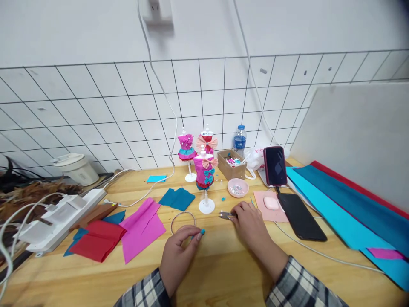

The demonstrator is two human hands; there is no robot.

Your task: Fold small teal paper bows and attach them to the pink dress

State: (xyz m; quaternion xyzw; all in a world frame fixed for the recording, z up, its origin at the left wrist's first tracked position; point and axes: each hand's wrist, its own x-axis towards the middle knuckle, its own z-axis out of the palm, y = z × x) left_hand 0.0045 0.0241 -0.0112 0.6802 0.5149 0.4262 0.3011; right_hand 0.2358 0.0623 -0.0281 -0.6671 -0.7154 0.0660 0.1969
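Observation:
My left hand is closed, pinching a small teal piece between thumb and forefinger; it looks like crepe paper or cloth. My right hand curls over the handles of small thread snips, whose blades point left, low over the table. Just beyond my hands stands a mini dress form in a pink bodice with a peach bow and teal bows. A thin hoop lies behind my left hand, partly covered by it. A teal scrap rests near the stand's base.
Two more dressed forms stand behind. A pink dish of beads, a cardboard box, a water bottle and a propped phone are at right. Pink and red sheets and a power strip lie left.

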